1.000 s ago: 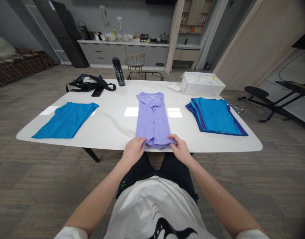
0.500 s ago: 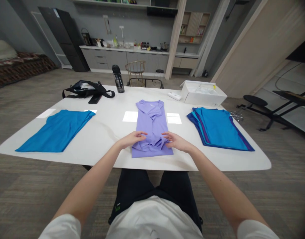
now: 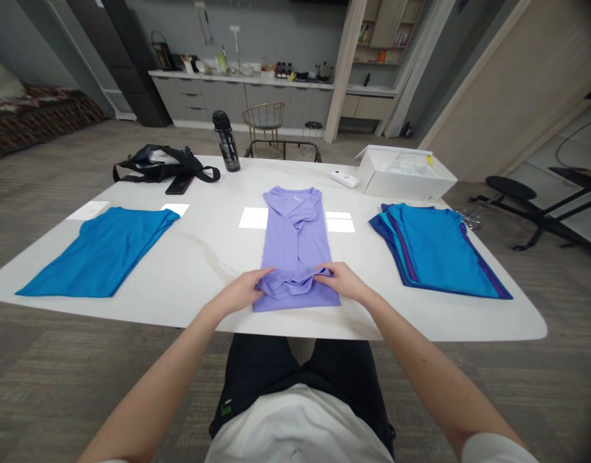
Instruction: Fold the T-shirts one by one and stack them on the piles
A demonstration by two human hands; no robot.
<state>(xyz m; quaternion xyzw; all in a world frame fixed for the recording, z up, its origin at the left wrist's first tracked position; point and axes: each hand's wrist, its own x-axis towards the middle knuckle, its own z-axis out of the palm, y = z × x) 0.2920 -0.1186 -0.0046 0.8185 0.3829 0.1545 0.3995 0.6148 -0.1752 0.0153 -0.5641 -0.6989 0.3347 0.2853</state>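
Observation:
A purple T-shirt (image 3: 295,244) lies in front of me on the table, its sides folded inward and its neckline pointing away. Near its lower end the cloth is bunched into a loose turned-up flap. My left hand (image 3: 242,290) pinches the left edge of that flap between thumb and fingers. On the opposite edge, my right hand (image 3: 344,281) grips the same flap, fingers on top and thumb beneath.
A blue garment (image 3: 102,251) lies at the left, and a stack of folded blue and purple garments (image 3: 440,251) at the right. Farther back are a black bag (image 3: 155,164), a phone (image 3: 179,184), a bottle (image 3: 226,143), a small white device (image 3: 344,179) and an open white box (image 3: 406,177).
Both hands have come down onto the purple T-shirt and closed on the sides of its lower flap. The view has tilted down slightly.

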